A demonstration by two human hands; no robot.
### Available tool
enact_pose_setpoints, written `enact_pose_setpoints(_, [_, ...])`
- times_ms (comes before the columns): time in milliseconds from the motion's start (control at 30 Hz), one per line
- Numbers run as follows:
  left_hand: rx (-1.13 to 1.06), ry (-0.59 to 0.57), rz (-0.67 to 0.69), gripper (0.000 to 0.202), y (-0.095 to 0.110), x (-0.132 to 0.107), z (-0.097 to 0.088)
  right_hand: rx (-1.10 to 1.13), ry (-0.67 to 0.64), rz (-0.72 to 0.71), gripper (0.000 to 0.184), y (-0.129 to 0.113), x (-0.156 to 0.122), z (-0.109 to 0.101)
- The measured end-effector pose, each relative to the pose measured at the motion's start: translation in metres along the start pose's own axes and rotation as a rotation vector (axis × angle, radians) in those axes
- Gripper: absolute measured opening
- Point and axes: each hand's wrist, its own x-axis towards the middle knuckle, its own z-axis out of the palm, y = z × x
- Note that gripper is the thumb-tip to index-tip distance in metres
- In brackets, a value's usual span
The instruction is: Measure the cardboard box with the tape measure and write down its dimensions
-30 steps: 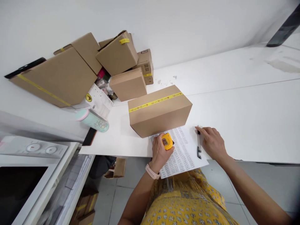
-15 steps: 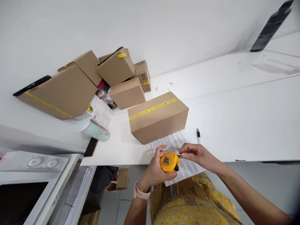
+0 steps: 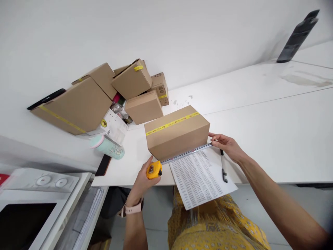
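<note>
The tape measure [image 3: 154, 170] is gripped in the left hand [image 3: 144, 177], its blade [image 3: 186, 152] pinched by the right hand [image 3: 225, 145] and stretched along the cardboard box [image 3: 177, 133] on the tabletop [image 3: 273, 139] — apparently unread — the pen [image 3: 223, 166] untouched.

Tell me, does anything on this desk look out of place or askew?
Yes. The boxes at the back left are heaped crookedly, some tilted against each other. A bottle lies on its side near them. The printed sheet hangs over the desk's front edge. Nothing looks spilled or damaged.
</note>
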Motion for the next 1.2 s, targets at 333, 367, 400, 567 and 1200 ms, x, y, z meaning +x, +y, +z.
enact_pose_setpoints(333, [0.1,-0.134,0.015,0.068,0.083,0.005,-0.051,-0.126,0.126,-0.141,0.045,-0.083,-0.014,0.025])
enact_pose_setpoints(367, [0.125,-0.168,0.024,0.062,0.091,0.006,-0.06,-0.163,0.149,-0.141,0.046,-0.093,-0.015,0.026])
enact_pose_setpoints(400, [0.144,-0.203,0.036,0.056,0.097,0.009,-0.066,-0.196,0.171,-0.135,0.046,-0.101,-0.015,0.027])
enact_pose_setpoints(567, [0.123,-0.35,0.032,0.042,0.11,0.048,-0.078,-0.268,0.219,-0.066,0.047,-0.108,0.006,0.033])
enact_pose_setpoints(1200, [-0.012,-0.401,-0.093,0.049,0.107,0.102,-0.081,-0.174,0.187,0.152,0.042,-0.073,0.069,0.041])
